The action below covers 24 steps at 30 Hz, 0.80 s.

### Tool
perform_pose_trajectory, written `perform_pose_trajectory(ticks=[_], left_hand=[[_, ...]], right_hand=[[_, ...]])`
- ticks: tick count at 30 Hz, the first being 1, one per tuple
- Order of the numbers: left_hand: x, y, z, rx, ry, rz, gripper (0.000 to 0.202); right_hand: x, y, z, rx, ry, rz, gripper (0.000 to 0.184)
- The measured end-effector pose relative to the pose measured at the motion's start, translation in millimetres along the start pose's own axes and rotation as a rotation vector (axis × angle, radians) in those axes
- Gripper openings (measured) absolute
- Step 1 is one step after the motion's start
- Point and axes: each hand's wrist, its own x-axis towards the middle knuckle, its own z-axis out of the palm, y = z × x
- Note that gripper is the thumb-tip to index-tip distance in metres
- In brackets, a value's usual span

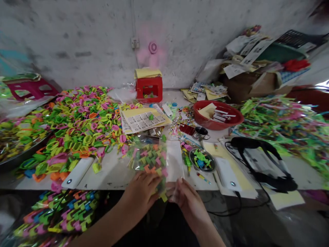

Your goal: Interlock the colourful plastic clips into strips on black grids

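A see-through plastic bag (151, 158) filled with rows of small pink, green, yellow and orange plastic pieces lies at the table's front edge. My left hand (142, 192) grips its near end, fingers bent over the top and thumb below. To the right of the pieces, my right hand (189, 202) is closed, with thumb and fingers pinching the bag's loose plastic edge. A white sheet (175, 159) lies just beyond that hand. Parts of the fingers are blurred, and the exact fold of the plastic between the hands is hard to make out.
Loose plastic pieces (84, 120) pile up on the left, beside a white power bank (77, 173). Filled bags (59, 212) sit below the table edge. At right are a red basin (218, 118), a small bowl (202, 160), another power bank (227, 174) and a black head strap (264, 161).
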Motion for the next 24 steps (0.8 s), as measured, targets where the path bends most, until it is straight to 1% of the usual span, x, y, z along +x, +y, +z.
perform_pose_trajectory(ticks=[1, 2, 5, 7, 9, 10, 11, 12, 13, 14, 15, 16, 17, 18, 19, 20, 22, 23, 24], left_hand=[[-2.0, -4.7, -3.2, 0.017, -0.03, 0.01, 0.028], [-4.4, -8.9, -6.6, 0.037, -0.06, 0.008, 0.025], [-10.8, -16.5, -15.5, 0.089, -0.132, -0.012, 0.026], [-10.5, -17.0, -20.2, 0.101, -0.169, -0.012, 0.023], [-5.3, -14.9, -24.6, 0.094, -0.203, -0.032, 0.017], [-1.1, -13.1, -26.8, 0.076, -0.221, -0.048, 0.014], [3.9, -11.0, -29.1, 0.05, -0.243, -0.065, 0.011], [9.3, -8.8, -31.6, 0.024, -0.273, -0.081, 0.01], [14.8, -6.5, -34.2, 0.006, -0.312, -0.094, 0.011], [20.3, -4.6, -37.0, 0.0, -0.359, -0.103, 0.013], [25.2, -3.0, -39.9, 0.003, -0.411, -0.106, 0.016], [29.6, -2.1, -42.9, 0.005, -0.459, -0.103, 0.02], [33.0, -1.9, -45.7, -0.005, -0.501, -0.097, 0.026], [35.4, -2.4, -48.3, -0.03, -0.535, -0.087, 0.031], [36.8, -3.7, -50.2, -0.055, -0.566, -0.082, 0.036], [37.1, -5.5, -51.3, -0.061, -0.594, -0.085, 0.036], [35.2, -10.4, -51.0, 0.028, -0.616, -0.112, 0.021], [33.3, -13.3, -49.8, 0.111, -0.589, -0.122, 0.011], [31.1, -16.5, -48.3, 0.196, -0.531, -0.125, 0.009]], right_hand=[[-0.7, 0.1, -3.7, -0.057, 0.024, -0.022, 0.031], [-1.2, 0.8, -7.7, -0.114, 0.044, -0.044, 0.033], [-0.4, 5.5, -18.9, -0.276, 0.091, -0.116, 0.036], [1.0, 8.4, -24.1, -0.417, 0.142, -0.208, 0.037], [1.0, 8.1, -25.5, -0.648, 0.257, -0.407, 0.037], [-0.1, 6.4, -24.2, -0.8, 0.322, -0.541, 0.045], [-2.2, 3.8, -21.3, -0.973, 0.363, -0.679, 0.057], [-5.0, 0.7, -16.8, -1.159, 0.355, -0.807, 0.069], [-8.3, -2.7, -11.2, -1.344, 0.296, -0.906, 0.073], [-11.6, -5.9, -4.7, -1.512, 0.2, -0.968, 0.066], [-14.6, -8.9, 1.9, -1.654, 0.094, -0.995, 0.048], [-17.0, -11.3, 8.1, -1.771, 0.006, -0.994, 0.027], [-18.5, -13.3, 13.4, -1.864, -0.051, -0.975, 0.011], [-19.3, -14.9, 17.4, -1.932, -0.077, -0.945, 0.01], [-19.5, -16.4, 20.2, -1.978, -0.086, -0.913, 0.013], [-19.2, -17.8, 22.0, -2.011, -0.093, -0.885, 0.014], [-18.0, -21.8, 24.6, -2.049, -0.106, -0.827, 0.012], [-17.4, -24.7, 26.4, -2.066, -0.119, -0.795, 0.012], [-17.0, -28.1, 29.1, -2.087, -0.13, -0.761, 0.012]])
